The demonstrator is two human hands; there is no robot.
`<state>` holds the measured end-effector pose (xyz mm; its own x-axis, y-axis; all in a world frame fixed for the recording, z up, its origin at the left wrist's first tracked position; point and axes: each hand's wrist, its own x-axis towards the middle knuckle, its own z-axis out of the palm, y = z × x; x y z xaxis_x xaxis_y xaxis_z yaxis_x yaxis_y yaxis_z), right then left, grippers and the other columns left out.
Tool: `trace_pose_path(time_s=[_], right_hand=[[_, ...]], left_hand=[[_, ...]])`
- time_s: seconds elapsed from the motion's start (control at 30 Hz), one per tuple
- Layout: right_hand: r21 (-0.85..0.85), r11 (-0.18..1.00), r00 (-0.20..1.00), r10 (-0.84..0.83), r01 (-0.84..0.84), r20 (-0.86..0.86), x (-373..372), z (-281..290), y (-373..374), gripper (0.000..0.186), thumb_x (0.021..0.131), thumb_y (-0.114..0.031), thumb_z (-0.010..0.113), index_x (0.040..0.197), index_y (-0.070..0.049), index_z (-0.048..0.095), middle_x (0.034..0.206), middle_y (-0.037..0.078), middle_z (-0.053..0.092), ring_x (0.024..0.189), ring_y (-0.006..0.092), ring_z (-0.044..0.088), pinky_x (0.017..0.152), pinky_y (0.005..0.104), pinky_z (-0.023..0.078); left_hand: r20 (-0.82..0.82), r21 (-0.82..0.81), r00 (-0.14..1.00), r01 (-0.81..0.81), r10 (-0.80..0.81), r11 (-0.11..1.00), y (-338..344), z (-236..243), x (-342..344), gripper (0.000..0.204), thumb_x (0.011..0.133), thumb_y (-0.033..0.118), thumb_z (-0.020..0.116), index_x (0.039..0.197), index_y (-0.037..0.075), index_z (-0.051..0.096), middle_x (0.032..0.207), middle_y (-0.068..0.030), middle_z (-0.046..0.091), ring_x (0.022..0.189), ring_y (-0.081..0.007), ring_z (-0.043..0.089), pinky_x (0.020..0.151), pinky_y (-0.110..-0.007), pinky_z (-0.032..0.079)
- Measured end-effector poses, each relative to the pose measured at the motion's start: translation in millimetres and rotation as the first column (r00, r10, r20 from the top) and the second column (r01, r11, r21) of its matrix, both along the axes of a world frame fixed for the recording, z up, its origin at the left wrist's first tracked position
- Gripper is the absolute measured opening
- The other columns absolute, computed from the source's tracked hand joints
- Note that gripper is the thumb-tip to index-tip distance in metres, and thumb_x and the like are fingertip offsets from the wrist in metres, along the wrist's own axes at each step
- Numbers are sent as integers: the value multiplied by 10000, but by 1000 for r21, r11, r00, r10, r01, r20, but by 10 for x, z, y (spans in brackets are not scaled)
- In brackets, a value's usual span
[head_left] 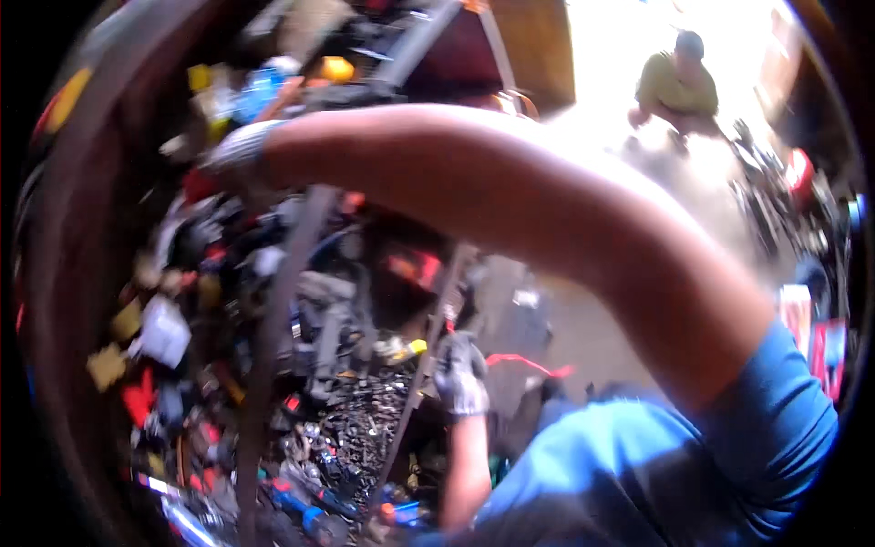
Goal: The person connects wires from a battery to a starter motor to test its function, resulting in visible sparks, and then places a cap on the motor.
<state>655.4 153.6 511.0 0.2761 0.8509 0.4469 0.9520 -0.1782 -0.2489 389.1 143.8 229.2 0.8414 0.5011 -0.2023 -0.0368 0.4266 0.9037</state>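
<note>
My right arm crosses the whole view from the right. Its hand point(239, 155), in a pale glove, reaches over the cluttered shelves at the upper left. Motion smears its fingers, and a dark red thing point(198, 185) shows just below them. Lower down, my left hand point(461, 376), in a grey-white glove, is beside a metal shelf edge point(417, 383). Its fingers look curled, with a small bit of red at their tips; what they hold is too blurred to name. A thin red cord point(529, 366) extends to the right of that hand.
Shelf bins hold many small dark parts point(360, 424) and mixed bright items. A slanting metal bar point(278, 337) divides them. Another person point(676, 87) crouches in bright light at the far right. Tools and boxes point(796, 314) line the right side.
</note>
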Motion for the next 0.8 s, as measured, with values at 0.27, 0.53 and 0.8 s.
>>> trace_pose_path(time_s=[0.27,0.53,0.8], right_hand=[[164,985,985,75,-50,-156,-540,-1283,-2764,399,852,-186,770,1245,-146,717,1044,134,741,955,350,721,827,458,590],[-25,817,552,-411,576,-726,-1344,-4070,-4935,333,877,-184,745,1207,-142,728,1068,133,733,987,375,709,852,467,586],[-393,307,-172,-556,867,-813,-1650,-7187,-6700,263,942,-222,737,1146,-57,764,996,114,785,913,248,748,838,385,598]], left_hand=[[-155,186,876,480,-457,857,-691,-120,503,157,1037,188,696,1060,43,752,761,52,635,605,-22,478,547,-208,327],[-373,465,364,869,-854,167,-2508,-1256,1454,267,1054,231,620,1119,0,737,808,23,621,700,-74,532,619,-263,440],[-637,276,152,960,-756,-41,-4635,-4800,1646,283,1017,260,675,1127,10,745,820,-34,698,707,-108,607,644,-289,498]])
